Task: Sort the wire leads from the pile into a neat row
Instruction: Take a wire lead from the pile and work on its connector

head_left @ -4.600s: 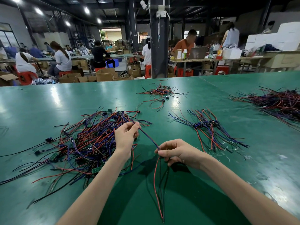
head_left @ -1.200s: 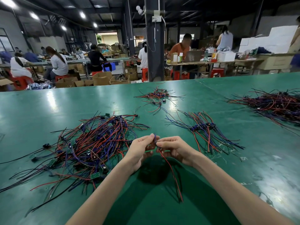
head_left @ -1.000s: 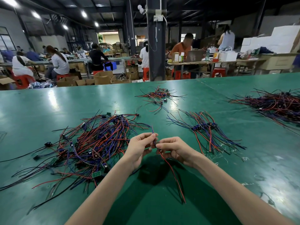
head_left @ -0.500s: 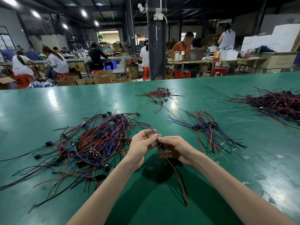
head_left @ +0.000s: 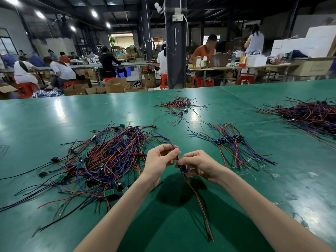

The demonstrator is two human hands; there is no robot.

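The pile (head_left: pixel 109 160) of red, blue and black wire leads lay tangled on the left, with small green boards mixed among the strands. One wire lead (head_left: pixel 197 197) was held just right of the pile, its small dark-and-blue connector pinched by the right hand (head_left: pixel 198 164) and its blue strand by the left hand (head_left: pixel 160 160), with the red and black strands trailing toward the near edge. Farther right, apart from the pile, the row (head_left: pixel 230 140) of sorted leads lay side by side, blue connectors lined up mid-length and strands fanning out both ways.
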